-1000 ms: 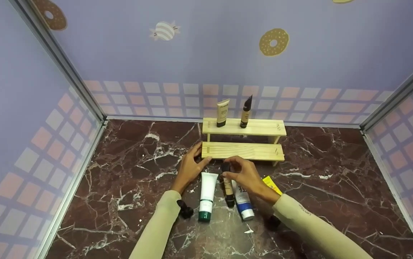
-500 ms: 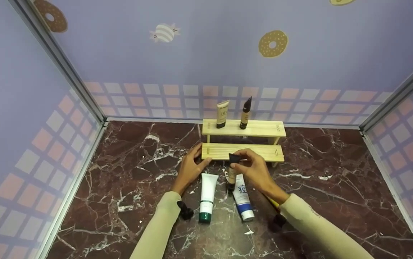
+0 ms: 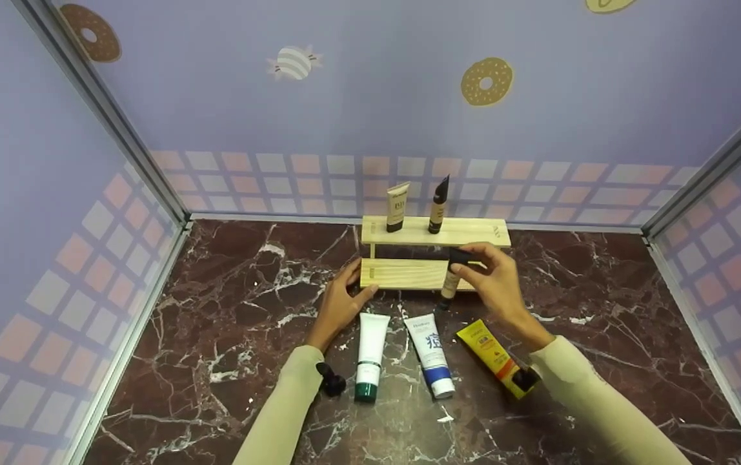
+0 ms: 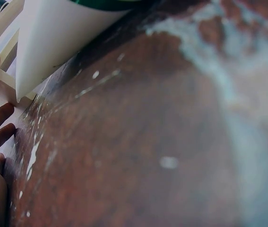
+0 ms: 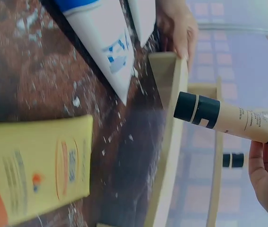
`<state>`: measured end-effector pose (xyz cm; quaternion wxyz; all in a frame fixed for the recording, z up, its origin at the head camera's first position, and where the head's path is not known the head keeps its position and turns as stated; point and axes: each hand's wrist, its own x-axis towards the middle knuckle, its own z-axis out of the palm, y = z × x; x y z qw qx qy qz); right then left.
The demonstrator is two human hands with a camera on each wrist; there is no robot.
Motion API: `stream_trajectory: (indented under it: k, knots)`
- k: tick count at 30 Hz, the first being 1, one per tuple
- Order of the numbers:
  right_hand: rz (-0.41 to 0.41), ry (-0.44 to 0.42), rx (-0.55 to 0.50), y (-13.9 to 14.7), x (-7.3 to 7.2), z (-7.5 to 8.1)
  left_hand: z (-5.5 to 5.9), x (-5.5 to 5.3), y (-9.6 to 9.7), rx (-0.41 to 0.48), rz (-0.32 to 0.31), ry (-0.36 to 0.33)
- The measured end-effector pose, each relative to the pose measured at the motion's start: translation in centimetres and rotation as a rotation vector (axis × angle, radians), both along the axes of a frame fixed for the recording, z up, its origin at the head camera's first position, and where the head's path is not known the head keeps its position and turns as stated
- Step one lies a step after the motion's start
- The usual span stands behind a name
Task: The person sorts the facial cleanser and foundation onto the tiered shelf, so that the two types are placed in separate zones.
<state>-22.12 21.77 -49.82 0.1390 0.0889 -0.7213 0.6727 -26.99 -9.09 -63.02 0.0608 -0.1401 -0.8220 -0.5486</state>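
My right hand (image 3: 496,284) pinches the black flattened end of a beige foundation tube (image 3: 450,284) between thumb and fingers. The tube hangs cap-down in front of the lower step of a two-tier wooden display rack (image 3: 409,274). In the right wrist view its black cap and beige body (image 5: 245,123) show plainly. My left hand (image 3: 339,303) holds the rack's left end, thumb at the front edge and fingers at the side. On the upper step stand a cream BB tube (image 3: 397,208) and another beige tube with a black top (image 3: 438,205).
A white tube with a green cap (image 3: 371,352), a white tube with a blue band (image 3: 430,352) and a yellow tube (image 3: 494,354) lie on the dark marbled table (image 3: 248,374) before the rack. Patterned walls (image 3: 248,116) enclose the back and sides.
My right hand has lifted the foundation tube from among the lying tubes and carried it up and right to the rack's lower step. The yellow tube is uncovered. My left hand stays put.
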Motion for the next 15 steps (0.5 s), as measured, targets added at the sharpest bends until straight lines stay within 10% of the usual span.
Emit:
stream_trajectory:
  k: [15]
  knots:
    - [-0.084,0.029,-0.061,4.2,-2.2,1.7,0.1,0.1,-0.1,0.006,-0.008,0.011]
